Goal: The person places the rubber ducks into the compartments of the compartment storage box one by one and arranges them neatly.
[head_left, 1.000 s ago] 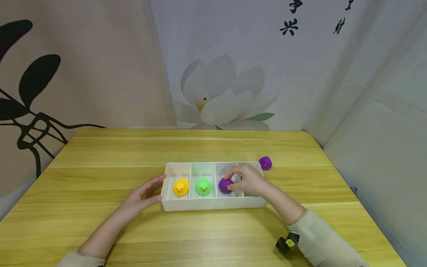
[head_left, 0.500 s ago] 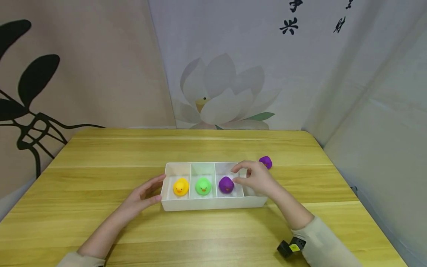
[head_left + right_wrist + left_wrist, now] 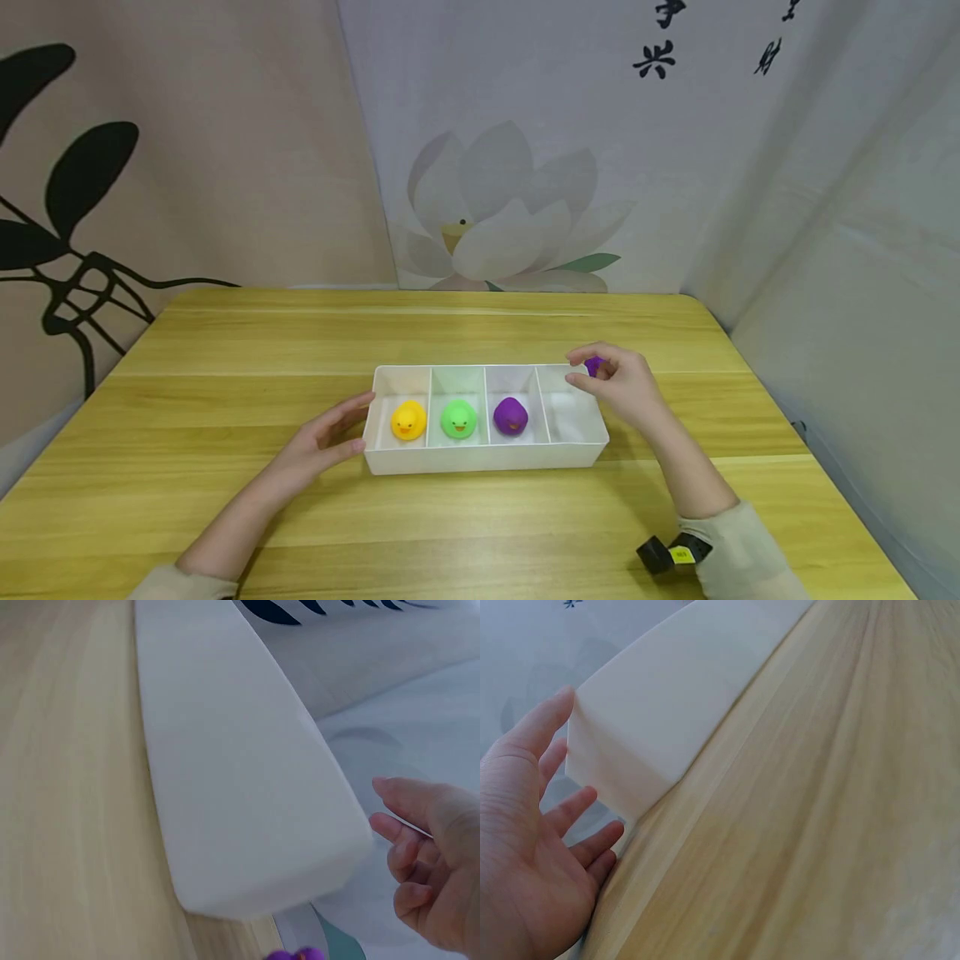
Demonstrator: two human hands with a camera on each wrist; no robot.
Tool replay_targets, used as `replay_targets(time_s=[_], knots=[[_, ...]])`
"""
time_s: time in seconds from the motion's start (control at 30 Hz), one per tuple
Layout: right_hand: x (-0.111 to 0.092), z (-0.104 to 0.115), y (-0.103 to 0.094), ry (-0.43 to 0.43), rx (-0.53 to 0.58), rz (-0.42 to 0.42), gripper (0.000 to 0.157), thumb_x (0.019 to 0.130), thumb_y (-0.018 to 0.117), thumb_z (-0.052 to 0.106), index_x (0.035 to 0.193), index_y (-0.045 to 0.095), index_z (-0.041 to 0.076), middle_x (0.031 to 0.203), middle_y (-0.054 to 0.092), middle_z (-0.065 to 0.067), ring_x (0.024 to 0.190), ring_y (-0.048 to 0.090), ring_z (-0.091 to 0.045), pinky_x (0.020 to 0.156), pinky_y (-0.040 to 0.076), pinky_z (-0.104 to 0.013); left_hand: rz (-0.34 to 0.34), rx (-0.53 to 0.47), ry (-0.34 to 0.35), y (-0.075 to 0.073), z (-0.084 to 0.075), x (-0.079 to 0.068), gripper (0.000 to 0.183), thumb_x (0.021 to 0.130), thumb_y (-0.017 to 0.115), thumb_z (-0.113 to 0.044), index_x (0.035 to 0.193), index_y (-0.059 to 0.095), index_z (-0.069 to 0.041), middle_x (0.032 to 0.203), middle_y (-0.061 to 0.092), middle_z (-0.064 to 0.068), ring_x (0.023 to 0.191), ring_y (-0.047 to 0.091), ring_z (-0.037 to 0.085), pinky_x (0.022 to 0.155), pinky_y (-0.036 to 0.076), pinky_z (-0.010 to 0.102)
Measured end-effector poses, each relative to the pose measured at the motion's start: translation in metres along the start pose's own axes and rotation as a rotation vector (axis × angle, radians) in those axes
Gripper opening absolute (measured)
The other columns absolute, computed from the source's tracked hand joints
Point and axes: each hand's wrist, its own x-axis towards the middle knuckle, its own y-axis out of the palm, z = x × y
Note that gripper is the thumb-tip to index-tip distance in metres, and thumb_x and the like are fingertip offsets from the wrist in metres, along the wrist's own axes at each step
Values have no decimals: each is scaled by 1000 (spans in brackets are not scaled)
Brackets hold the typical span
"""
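A white four-section tray (image 3: 487, 458) lies lengthwise on the wooden table. From left to right, its first three sections hold a yellow toy duck (image 3: 408, 421), a green toy duck (image 3: 459, 419) and a purple toy duck (image 3: 511, 417), one in each. My left hand (image 3: 322, 442) rests its fingertips and thumb against the tray's left end, fingers extended. Over the back right corner hovers my right hand (image 3: 622, 383), thumb and forefinger apart with nothing between them. Partly behind its fingers lies a second purple duck (image 3: 594, 365), on the table; its top shows at the right wrist view's lower edge.
The yellow wooden table (image 3: 480, 542) reaches back to a pale cloth backdrop (image 3: 285, 167) printed with leaves and a flower. A black wrist camera (image 3: 671, 552) sits at the right sleeve.
My right hand has let go of the purple duck in the third section. It has moved right and back to the other purple duck. The left hand stays in place.
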Motion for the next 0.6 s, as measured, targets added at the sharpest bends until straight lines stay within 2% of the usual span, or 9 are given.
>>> replay_targets(time_s=[0.1,0.3,0.43,0.6], knots=[[-1,-6,-9,24,12,-39,23,82,78,17,102,71,9,90,66,-9,58,43,-15,48,35,-22,-1,-6,4,1,-1,0,57,95,58,-6,146,34,-2,144,38,26,130,34,46,93,40,22],[-1,-20,-22,67,-22,-96,29,83,77,19,108,70,7,83,62,-9,49,39,-13,40,29,-24,6,0,8,0,1,0,57,95,57,-6,147,33,-2,144,37,26,130,34,46,92,40,22],[0,-30,-28,83,-45,-119,31,83,76,23,109,69,7,96,64,-6,49,38,-12,39,29,-24,2,5,13,0,2,0,57,95,57,-5,147,34,-4,144,38,25,129,34,46,93,40,22],[3,-41,-32,99,-46,-121,32,84,75,23,110,68,7,103,65,-11,48,37,-10,39,29,-23,-2,12,12,0,2,0,57,95,58,-6,147,35,-6,144,39,24,130,34,45,93,39,22]])
